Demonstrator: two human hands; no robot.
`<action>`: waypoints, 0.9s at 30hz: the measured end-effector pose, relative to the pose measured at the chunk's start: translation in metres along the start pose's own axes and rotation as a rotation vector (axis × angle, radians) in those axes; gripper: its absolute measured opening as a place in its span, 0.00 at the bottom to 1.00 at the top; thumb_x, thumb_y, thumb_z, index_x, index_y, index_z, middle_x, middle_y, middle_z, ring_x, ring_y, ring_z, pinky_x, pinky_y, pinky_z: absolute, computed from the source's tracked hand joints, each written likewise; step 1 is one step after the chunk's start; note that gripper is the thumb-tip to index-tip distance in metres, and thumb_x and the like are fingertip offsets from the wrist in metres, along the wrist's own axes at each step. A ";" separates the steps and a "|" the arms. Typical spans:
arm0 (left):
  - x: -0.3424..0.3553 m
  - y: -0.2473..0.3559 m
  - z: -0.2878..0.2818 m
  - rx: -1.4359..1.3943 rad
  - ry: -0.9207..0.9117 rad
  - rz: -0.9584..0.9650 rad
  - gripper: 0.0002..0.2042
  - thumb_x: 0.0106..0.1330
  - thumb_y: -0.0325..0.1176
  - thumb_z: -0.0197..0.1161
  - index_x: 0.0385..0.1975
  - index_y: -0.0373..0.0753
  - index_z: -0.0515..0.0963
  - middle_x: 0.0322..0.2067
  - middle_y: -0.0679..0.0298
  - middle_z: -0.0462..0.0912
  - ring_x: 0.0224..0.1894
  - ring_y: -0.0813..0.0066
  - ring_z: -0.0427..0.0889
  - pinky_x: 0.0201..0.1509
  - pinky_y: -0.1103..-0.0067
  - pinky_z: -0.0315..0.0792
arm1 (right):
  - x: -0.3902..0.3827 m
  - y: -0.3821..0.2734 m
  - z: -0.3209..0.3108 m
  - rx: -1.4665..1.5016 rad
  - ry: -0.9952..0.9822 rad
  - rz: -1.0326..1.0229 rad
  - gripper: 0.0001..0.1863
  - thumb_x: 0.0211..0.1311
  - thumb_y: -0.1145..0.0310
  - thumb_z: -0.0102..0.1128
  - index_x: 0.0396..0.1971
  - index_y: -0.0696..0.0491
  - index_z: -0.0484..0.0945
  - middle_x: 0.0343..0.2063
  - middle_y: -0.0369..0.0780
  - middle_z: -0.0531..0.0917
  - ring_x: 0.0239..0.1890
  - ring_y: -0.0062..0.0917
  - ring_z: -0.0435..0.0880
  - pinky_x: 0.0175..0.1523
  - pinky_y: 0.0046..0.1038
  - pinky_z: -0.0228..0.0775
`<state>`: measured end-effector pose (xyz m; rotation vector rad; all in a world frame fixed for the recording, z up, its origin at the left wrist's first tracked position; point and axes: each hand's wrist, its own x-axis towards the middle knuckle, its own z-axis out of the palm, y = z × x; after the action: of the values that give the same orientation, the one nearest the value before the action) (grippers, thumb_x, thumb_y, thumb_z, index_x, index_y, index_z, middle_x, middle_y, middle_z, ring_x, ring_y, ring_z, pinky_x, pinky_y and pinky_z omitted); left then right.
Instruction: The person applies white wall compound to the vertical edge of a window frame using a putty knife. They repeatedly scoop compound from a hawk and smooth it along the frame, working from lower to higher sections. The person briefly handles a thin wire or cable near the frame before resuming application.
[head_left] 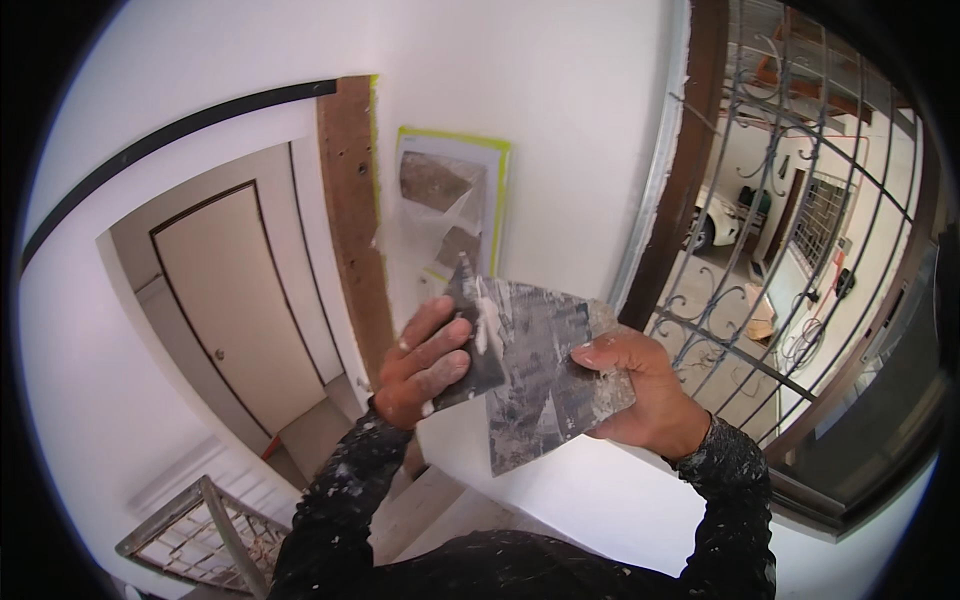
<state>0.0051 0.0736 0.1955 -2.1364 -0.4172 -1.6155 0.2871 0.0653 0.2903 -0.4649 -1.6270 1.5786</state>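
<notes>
In front of my chest I hold two flat, putty-smeared plates against each other. My left hand is closed on the smaller dark putty knife, its fingers laid across the face. A lump of white putty clings along that blade's edge. My right hand grips the larger grey rectangular plate by its right side, thumb on top and fingers underneath. Dried streaks cover this plate, and the putty knife overlaps its left part. Both dark sleeves carry white splatters.
Ahead, a white wall holds a recessed panel edged in yellow-green tape, beside a brown wooden strip. A metal window grille stands on the right. To the left are a beige door and, lower down, a metal railing.
</notes>
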 end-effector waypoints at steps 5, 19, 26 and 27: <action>-0.016 -0.018 -0.017 0.278 -0.153 -0.122 0.18 0.56 0.23 0.65 0.48 0.39 0.78 0.56 0.53 0.80 0.65 0.44 0.71 0.71 0.49 0.60 | -0.002 -0.097 -0.065 -1.359 0.231 -1.045 0.17 0.59 0.60 0.68 0.43 0.53 0.83 0.30 0.39 0.81 0.43 0.31 0.83 0.39 0.31 0.75; -0.136 0.062 -0.043 0.254 -0.101 -0.966 0.18 0.77 0.29 0.49 0.63 0.29 0.68 0.60 0.44 0.75 0.64 0.51 0.72 0.66 0.62 0.65 | 0.188 -0.345 -0.160 -1.111 0.663 -0.739 0.12 0.64 0.63 0.56 0.31 0.59 0.76 0.24 0.34 0.67 0.28 0.22 0.68 0.28 0.31 0.69; -0.163 0.080 -0.061 0.562 -0.284 -1.337 0.17 0.78 0.30 0.49 0.61 0.29 0.72 0.58 0.49 0.78 0.59 0.58 0.78 0.62 0.68 0.70 | 0.222 -0.359 -0.154 -1.199 0.714 -0.619 0.13 0.66 0.65 0.53 0.33 0.63 0.75 0.21 0.34 0.66 0.28 0.22 0.70 0.29 0.26 0.71; -0.160 0.083 -0.060 0.495 -0.138 -1.277 0.17 0.77 0.30 0.50 0.60 0.29 0.73 0.58 0.49 0.79 0.58 0.59 0.79 0.61 0.68 0.71 | 0.227 -0.360 -0.155 -1.214 0.708 -0.610 0.14 0.67 0.65 0.53 0.33 0.63 0.75 0.21 0.35 0.65 0.28 0.23 0.70 0.30 0.25 0.71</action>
<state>-0.0489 -0.0259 0.0430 -1.5644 -2.2673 -1.5577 0.3603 0.2806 0.6827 -0.8832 -1.7133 -0.1729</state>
